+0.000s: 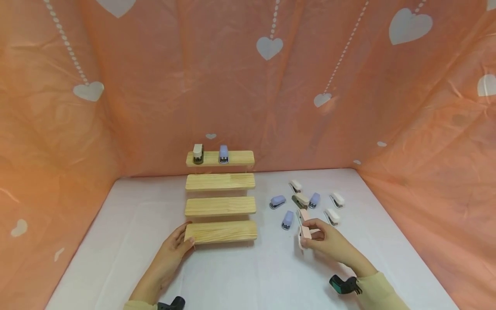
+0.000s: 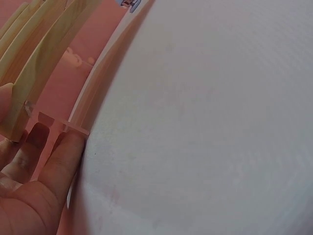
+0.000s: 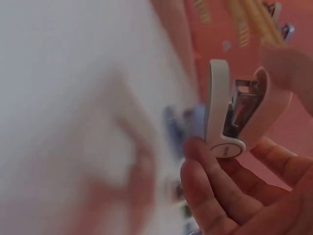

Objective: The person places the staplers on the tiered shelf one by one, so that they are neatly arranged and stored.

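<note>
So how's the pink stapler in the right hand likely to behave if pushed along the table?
The pink stapler is probably stiff, judging by its solid-looking shell. Its exposed metal mechanism suggests it may be fairly heavy for its size. The smooth-looking casing could let it slide.
</note>
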Demonstrator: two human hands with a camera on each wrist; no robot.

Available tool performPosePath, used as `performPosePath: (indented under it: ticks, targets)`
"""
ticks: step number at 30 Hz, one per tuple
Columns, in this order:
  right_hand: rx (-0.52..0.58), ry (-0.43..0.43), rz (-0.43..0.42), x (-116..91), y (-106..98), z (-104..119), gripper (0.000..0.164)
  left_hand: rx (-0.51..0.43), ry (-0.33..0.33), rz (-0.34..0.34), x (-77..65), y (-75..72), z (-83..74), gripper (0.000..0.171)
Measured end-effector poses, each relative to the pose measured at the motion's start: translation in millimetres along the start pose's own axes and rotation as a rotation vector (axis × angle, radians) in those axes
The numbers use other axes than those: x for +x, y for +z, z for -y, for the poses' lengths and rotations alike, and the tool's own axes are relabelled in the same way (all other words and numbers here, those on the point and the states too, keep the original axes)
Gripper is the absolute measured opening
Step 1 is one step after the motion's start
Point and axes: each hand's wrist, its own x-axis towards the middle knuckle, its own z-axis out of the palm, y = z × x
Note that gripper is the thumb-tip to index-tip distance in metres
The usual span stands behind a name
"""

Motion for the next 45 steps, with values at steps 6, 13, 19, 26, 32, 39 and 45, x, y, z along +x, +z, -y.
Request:
performPosePath:
  ticks: [6,13,19,26,32,39,45]
  targets:
    - [0.000,-0.136,-0.041,20,-7,42,0.058,-0.002,-0.003,-0.004,0.2,-3.0,-3.2,0.069]
    - [0.002,-0.215,-0.158,53,-11,75,0.065,-0.026,0.006,0.000,0.5,-2.3,-2.2,0.067]
    - [-0.007,-0.213,-0.223,81,-8,99,0.072,-0.015,0.015,-0.009,0.0,-1.2,-2.6,0.067]
    - [0.021,-0.309,-0.214,113,0,133,0.070,-0.017,0.014,-0.018,0.1,0.2,-2.5,0.066]
    - [0.062,-0.376,-0.218,138,8,153,0.064,-0.023,0.017,-0.025,0.2,1.2,0.2,0.065]
    - [0.128,-0.374,-0.254,161,19,166,0.062,-0.016,0.021,-0.023,-0.4,0.5,0.5,0.066]
    - [0.129,-0.352,-0.235,178,24,171,0.065,-0.018,0.023,-0.023,-0.7,1.3,0.7,0.065]
